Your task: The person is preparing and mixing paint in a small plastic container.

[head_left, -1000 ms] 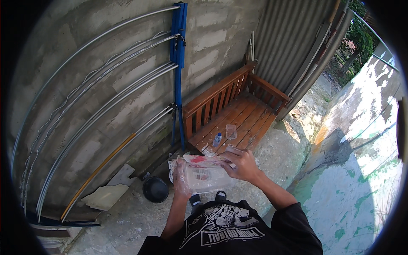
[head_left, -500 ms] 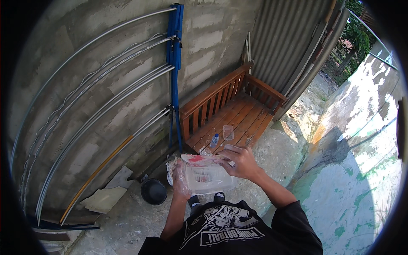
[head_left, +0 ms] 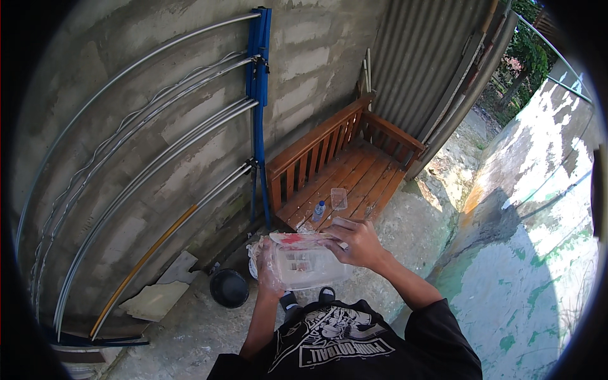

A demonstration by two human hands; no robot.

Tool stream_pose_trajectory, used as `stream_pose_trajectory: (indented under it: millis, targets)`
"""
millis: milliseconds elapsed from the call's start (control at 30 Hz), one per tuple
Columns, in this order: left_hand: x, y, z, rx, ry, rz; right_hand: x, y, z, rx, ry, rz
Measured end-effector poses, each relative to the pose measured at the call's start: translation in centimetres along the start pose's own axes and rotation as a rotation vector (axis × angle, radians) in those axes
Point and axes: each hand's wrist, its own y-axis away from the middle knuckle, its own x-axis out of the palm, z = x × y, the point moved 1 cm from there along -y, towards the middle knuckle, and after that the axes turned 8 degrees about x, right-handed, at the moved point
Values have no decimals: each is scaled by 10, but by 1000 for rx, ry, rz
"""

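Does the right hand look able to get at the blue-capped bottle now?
Probably not yet: the right hand is occupied at the clear tub, though nothing visibly covers the bottle.

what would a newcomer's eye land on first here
Probably the clear plastic container at lower middle, gripped at its left side by the left hand, with a red-smeared flat piece along its far edge. Next comes the slatted wooden bench beyond it. Long metal pipes reach left from a blue upright.
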Motion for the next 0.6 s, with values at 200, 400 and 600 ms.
stream_pose_trajectory:
  millis: [200,400,600]
  targets:
    - [-1,-8,-6,12,40,-26,23,19,-2,-32,-111,113]
    - [6,-4,-12,6,51,-69,2,11,5,8,-119,139]
    - [6,-7,-3,4,86,-20,18,15,-6,-83,-47,143]
